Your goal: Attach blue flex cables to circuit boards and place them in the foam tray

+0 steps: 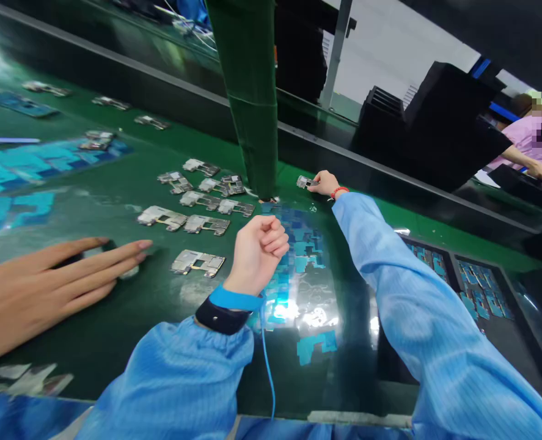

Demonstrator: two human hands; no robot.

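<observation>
My right hand [325, 184], with a red bracelet at the wrist, reaches to the far side of the green table and pinches a small silver circuit board [305, 182]. My left hand [258, 250] is curled with its fingers folded in, over the middle of the table; what it holds, if anything, is hidden. A blue strap with a cord and a black band circle its wrist. Left of it lie several silver boards [206, 224], one of them nearest [198, 263]. Blue film pieces [316, 346] lie on the table to its right.
Another person's hand [87, 275] rests at the left over a dark object. A green-wrapped post [256, 110] rises beyond my left hand. Black trays [495, 324] with blue pieces lie at the right. Blue sheets [18, 165] lie far left. Another person [527, 146] works at the far right.
</observation>
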